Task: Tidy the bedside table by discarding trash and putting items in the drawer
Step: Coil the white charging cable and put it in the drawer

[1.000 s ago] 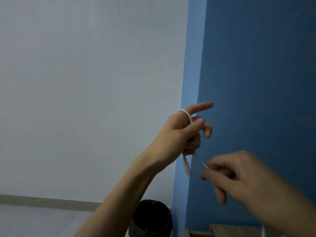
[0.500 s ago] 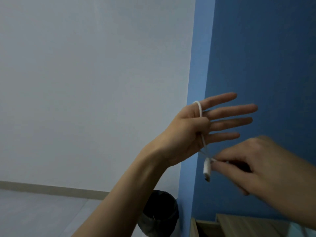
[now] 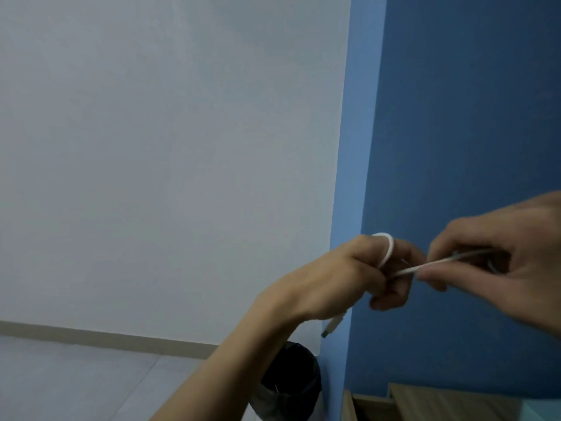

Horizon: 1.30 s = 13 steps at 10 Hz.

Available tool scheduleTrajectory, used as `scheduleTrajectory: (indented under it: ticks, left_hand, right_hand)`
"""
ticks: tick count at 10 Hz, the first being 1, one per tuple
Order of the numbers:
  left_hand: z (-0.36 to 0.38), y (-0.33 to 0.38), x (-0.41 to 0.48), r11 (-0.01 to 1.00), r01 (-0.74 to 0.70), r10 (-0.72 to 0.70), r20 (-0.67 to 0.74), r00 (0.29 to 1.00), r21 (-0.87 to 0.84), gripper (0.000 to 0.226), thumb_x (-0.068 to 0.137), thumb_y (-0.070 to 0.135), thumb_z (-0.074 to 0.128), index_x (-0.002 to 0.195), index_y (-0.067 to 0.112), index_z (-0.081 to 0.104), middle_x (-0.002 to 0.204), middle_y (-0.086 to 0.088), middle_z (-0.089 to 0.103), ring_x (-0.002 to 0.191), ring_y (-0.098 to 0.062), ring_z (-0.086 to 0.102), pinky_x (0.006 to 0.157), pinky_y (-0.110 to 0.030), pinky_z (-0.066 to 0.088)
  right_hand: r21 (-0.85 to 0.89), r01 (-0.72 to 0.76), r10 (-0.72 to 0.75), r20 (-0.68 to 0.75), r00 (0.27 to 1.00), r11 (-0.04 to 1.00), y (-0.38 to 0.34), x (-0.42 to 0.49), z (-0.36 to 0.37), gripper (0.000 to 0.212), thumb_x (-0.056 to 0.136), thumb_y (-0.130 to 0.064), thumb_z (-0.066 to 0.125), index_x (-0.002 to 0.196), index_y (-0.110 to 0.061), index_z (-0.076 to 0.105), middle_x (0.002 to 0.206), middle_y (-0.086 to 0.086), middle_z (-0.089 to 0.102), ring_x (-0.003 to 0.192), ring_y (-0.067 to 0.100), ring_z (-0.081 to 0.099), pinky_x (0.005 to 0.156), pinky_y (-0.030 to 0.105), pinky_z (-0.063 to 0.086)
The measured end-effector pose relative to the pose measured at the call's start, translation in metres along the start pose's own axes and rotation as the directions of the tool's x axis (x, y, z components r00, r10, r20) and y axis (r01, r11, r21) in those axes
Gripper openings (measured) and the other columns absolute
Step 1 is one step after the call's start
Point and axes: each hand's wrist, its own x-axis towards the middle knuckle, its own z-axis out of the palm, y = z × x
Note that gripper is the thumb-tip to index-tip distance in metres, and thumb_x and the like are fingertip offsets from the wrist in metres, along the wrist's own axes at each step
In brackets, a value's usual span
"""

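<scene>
Both hands raised in front of the wall corner, right of centre in the frame. Left hand (image 3: 349, 278) comes up from the lower middle, fingers curled inward around a white cable (image 3: 437, 262); one loop of it rides over the top of the index finger, upper edge of the fist. Right hand (image 3: 498, 256) enters from the right edge, fingers pinched together on the same cable, which runs as a short taut stretch between the two fists. Cable's plug end (image 3: 332, 325) hangs free below the left wrist, tilted, touching nothing.

Surroundings: pale grey wall (image 3: 167, 147) fills the left and upper left of the frame; dark blue wall (image 3: 470, 117) fills the right, with a lighter blue strip at the corner between them. Beige skirting band (image 3: 106, 340) along the lower left, grey floor (image 3: 76, 384) beneath it. Black bin (image 3: 291, 387) at the bottom centre, lined with a bag, partly hidden behind the left forearm. Wooden tabletop (image 3: 440, 402) at the lower right corner of the frame, only its near edge showing; what lies on it is out of view. Right hand blurred, so the exact finger placement on the cable is unclear.
</scene>
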Motion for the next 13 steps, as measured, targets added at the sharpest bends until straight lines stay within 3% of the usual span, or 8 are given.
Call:
scheduleTrajectory:
  ticks: [3,5,7,8,9,10,11,13]
  left_hand:
    - [0.010,0.003,0.001,0.962,-0.001,0.041,0.138,0.990,-0.274,0.027,0.096,0.013,0.031,0.084,0.016,0.055,0.056,0.013,0.043,0.052,-0.004,0.035,0.051,-0.017,0.030]
    - [0.011,0.009,0.011,0.829,0.102,0.026,0.219,0.975,-0.551,0.057,0.094,0.047,0.010,0.073,0.021,0.056,0.046,0.016,0.035,0.043,0.001,0.019,0.041,-0.020,0.011]
    - [0.010,0.006,0.014,0.777,-0.029,0.189,0.190,0.963,-0.628,0.045,0.095,0.040,0.027,0.066,0.020,0.055,0.077,-0.016,0.064,0.053,-0.005,0.056,0.053,-0.014,0.044]
    - [0.011,0.013,0.017,0.785,-0.125,0.237,0.107,0.966,-0.607,0.031,0.087,0.033,0.042,0.068,0.018,0.060,0.109,-0.039,0.042,0.084,-0.019,0.068,0.080,-0.024,0.056]
    - [0.008,0.013,0.019,0.757,-0.178,0.266,0.047,0.963,-0.628,0.027,0.094,0.015,0.036,0.081,0.011,0.059,0.113,-0.044,0.045,0.106,-0.034,0.065,0.088,-0.029,0.054]
    - [-0.006,0.010,0.018,0.769,-0.240,0.271,-0.039,0.962,-0.592,0.033,0.094,-0.008,0.022,0.103,0.003,0.051,0.139,-0.038,0.029,0.130,-0.044,0.037,0.098,-0.030,0.047]
    - [-0.016,0.004,0.019,0.829,-0.250,0.223,-0.114,0.968,-0.501,0.035,0.095,-0.007,0.023,0.121,-0.003,0.046,0.142,-0.030,0.032,0.133,-0.034,0.038,0.104,-0.032,0.043]
    - [-0.016,-0.008,0.021,0.822,-0.247,0.126,-0.259,0.958,-0.513,0.042,0.097,-0.003,0.022,0.137,-0.009,0.032,0.146,-0.027,0.035,0.133,-0.032,0.039,0.106,-0.034,0.038]
  right_hand:
    - [0.154,0.138,-0.130,-0.061,0.990,0.978,0.010,0.016,-0.006,0.028,0.078,-0.050,0.059,0.070,-0.025,0.068,0.057,-0.032,0.049,0.056,-0.009,0.048,0.053,0.010,0.032]
    - [0.465,0.072,0.031,-0.210,0.977,0.883,0.025,0.024,0.005,0.020,0.066,-0.048,0.066,0.064,-0.027,0.068,0.064,-0.005,0.063,0.046,0.008,0.050,0.044,0.011,0.036]
    - [0.742,-0.167,0.265,-0.015,0.964,0.649,0.041,0.032,0.015,0.044,0.060,-0.066,0.064,0.067,-0.023,0.071,0.044,-0.004,0.048,0.041,0.005,0.037,0.041,0.010,0.030]
    - [0.654,-0.436,0.533,0.059,0.844,0.619,0.031,0.040,0.042,0.028,0.086,-0.040,0.054,0.068,-0.022,0.066,0.047,0.010,0.058,0.043,0.004,0.036,0.039,0.022,0.036]
    - [0.299,-0.695,0.722,0.029,0.692,0.654,0.016,0.032,0.070,0.050,0.098,-0.036,0.008,0.087,-0.036,0.056,0.073,-0.013,0.074,0.087,0.000,0.058,0.044,0.021,0.045]
    - [0.159,-0.604,0.540,0.314,0.781,0.781,0.006,0.009,0.072,0.028,0.090,-0.037,0.040,0.075,-0.025,0.061,0.067,-0.017,0.068,0.060,-0.005,0.063,0.053,0.016,0.045]
    - [0.440,-0.352,0.294,0.195,0.936,0.826,-0.012,-0.002,0.059,0.024,0.088,-0.037,0.052,0.069,-0.029,0.065,0.061,-0.009,0.062,0.048,0.003,0.055,0.046,0.011,0.037]
    - [0.441,-0.324,0.173,0.348,0.921,0.837,-0.017,-0.006,0.062,0.019,0.093,-0.018,0.045,0.094,-0.028,0.061,0.052,0.005,0.059,0.039,0.006,0.052,0.041,0.012,0.036]
